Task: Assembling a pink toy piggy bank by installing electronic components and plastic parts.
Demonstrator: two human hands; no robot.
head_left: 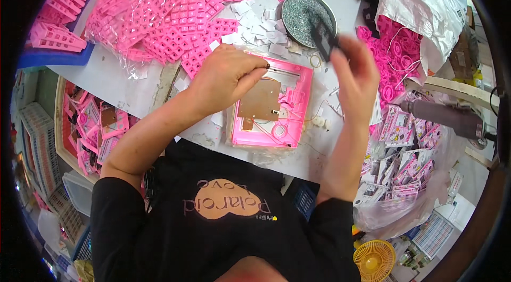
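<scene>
A pink plastic housing [304,96] lies on the table in front of me, with a brown circuit board [259,100] and thin wires inside. Over its far left corner is my left hand [226,75], its fingers pinched together; a small dark bit shows at the fingertips, too small to name. My right hand [357,71], smeared by motion, is raised to the right of the housing. It holds a flat black plastic part [323,40] with openings in it, in front of the rim of a round metal bowl [286,33] of small silvery pieces.
Pink keypad pieces [165,10] are heaped at the far left, beside scattered white paper squares [254,22]. A white bag [418,2] spills pink rings at the far right. Below it stand a grey cylindrical tool [444,116] and a clear bag of pink printed parts [402,175].
</scene>
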